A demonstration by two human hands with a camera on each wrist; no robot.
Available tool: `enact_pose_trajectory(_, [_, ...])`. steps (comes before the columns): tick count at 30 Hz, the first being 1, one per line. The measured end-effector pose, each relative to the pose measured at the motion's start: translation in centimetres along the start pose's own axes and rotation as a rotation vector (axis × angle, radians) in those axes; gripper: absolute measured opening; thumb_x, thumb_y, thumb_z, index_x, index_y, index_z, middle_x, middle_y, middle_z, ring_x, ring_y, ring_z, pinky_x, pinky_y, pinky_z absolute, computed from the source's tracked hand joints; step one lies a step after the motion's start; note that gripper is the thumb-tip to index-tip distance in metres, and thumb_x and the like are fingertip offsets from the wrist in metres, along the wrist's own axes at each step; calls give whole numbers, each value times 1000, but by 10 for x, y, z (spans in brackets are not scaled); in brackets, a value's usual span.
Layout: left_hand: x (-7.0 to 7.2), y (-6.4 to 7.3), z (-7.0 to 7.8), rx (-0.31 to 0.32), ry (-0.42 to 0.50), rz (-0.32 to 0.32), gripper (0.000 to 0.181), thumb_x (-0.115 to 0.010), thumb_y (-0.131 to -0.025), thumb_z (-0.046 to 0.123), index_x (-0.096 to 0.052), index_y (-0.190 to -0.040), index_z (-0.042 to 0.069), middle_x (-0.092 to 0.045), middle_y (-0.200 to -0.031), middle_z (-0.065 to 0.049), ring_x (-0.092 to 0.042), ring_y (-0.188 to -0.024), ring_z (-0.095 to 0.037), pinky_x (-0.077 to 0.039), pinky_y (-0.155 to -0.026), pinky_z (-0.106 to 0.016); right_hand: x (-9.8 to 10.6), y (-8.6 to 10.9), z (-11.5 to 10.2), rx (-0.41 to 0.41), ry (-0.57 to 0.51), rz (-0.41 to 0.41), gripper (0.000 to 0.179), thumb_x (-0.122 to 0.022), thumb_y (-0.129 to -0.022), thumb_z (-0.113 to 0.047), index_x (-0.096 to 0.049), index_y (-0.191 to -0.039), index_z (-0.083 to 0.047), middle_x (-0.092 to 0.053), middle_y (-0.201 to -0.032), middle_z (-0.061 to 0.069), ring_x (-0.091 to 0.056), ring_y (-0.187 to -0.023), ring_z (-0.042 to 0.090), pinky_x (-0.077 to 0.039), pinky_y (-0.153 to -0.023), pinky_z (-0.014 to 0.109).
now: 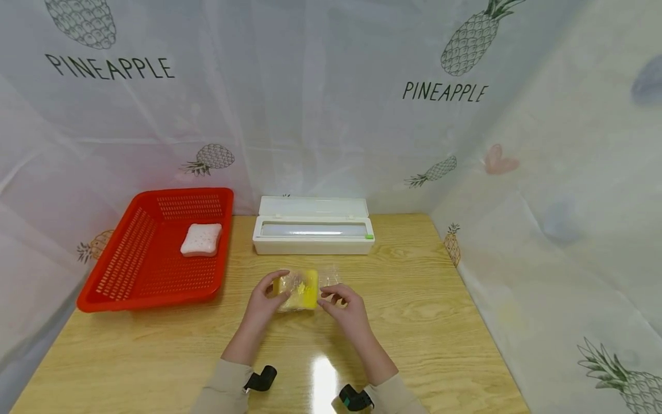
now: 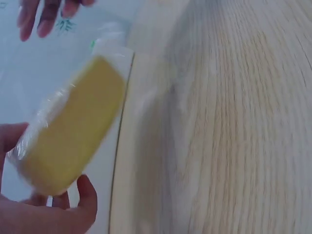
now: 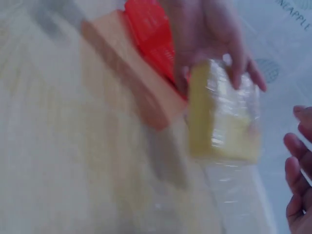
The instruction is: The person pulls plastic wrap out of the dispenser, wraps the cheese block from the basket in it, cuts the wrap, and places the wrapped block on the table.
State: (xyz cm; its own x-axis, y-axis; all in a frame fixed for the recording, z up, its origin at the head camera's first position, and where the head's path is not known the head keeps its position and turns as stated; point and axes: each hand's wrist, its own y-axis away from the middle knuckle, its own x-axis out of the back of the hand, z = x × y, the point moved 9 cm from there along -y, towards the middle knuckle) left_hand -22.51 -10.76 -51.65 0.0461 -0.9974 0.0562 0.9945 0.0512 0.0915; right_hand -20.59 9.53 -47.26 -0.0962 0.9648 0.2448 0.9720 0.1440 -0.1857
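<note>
A thick yellow block (image 1: 311, 290) with rounded edges is partly covered in clear cling film (image 3: 226, 107). My left hand (image 1: 261, 302) grips it from the left, thumb on the near side and fingers at the far side. In the left wrist view the yellow block (image 2: 80, 129) is tilted, its film crinkled and shiny. Loose film (image 1: 329, 277) sticks out past the block's right end. There my right hand (image 1: 349, 310) hovers with bent, loose fingers. The right wrist view has the right hand (image 3: 301, 175) apart from the block, nothing between its fingers.
Behind the hands stands a white cling film dispenser (image 1: 313, 246), lid up, with a green slider (image 1: 369, 236). To the left, a red plastic basket (image 1: 150, 302) holds a pale, slice-shaped piece (image 1: 201, 240). Pineapple-print cloth (image 1: 331, 115) hangs behind the wooden table (image 1: 429, 322).
</note>
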Motion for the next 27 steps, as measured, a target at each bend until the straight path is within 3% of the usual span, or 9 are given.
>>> enact_pose_trajectory(4, [-3,3,8,-25,-65,-56,41,-66,-88,-3,-63,-127,9,-43,-146,-15,-28,-136,-43,-30,-105,-60,10,-14,-9,18,115,-51,20,-75,-86,-9,-73,-105,-4,-68,-95,5,-55,-77,18,-48,-65,27])
enact_pose_trajectory(9, [-6,1,11,-31,-98,-137,40,-64,-87,-3,-65,-124,11,-45,-145,-14,-31,-135,-43,-29,-106,-61,5,-40,-10,32,182,-191,18,-73,-89,-16,-74,-105,-7,-67,-105,1,-59,-92,22,-48,-83,41])
enact_pose_trajectory(12, [-10,-1,13,-44,-130,-199,38,-66,-86,-2,-68,-121,13,-50,-142,-12,-34,-134,-40,-28,-106,-62,-6,-52,2,3,122,-313,17,-71,-90,-15,-74,-104,-5,-65,-116,6,-58,-109,25,-47,-92,46])
enact_pose_trajectory(15, [-13,-3,14,-65,-157,-264,37,-67,-85,-1,-70,-119,14,-52,-139,-13,-35,-134,-41,-26,-107,-62,-19,-55,19,-76,-3,-453,17,-70,-91,-13,-74,-104,-2,-60,-129,8,-52,-123,26,-46,-97,44])
enact_pose_trajectory(18, [-16,-6,15,-75,-168,-315,37,-69,-84,-1,-71,-118,14,-51,-139,-17,-36,-134,-42,-26,-107,-63,-29,-52,32,-164,-118,-539,19,-70,-90,-10,-72,-106,1,-56,-136,10,-49,-127,26,-46,-98,40])
enact_pose_trajectory(22, [-14,-11,15,-92,-118,-320,36,-71,-85,-1,-68,-120,8,-52,-139,-17,-37,-134,-40,-27,-109,-57,-32,-49,26,-206,-174,-517,23,-70,-88,-1,-69,-110,8,-56,-133,16,-58,-115,27,-50,-93,36])
enact_pose_trajectory(27, [-4,-14,7,-51,-31,-239,49,-72,-87,4,-58,-133,2,-52,-140,-17,-44,-130,-39,-40,-104,-48,-24,-48,17,-247,-150,-428,23,-67,-89,2,-68,-111,8,-59,-128,18,-65,-100,24,-54,-86,34])
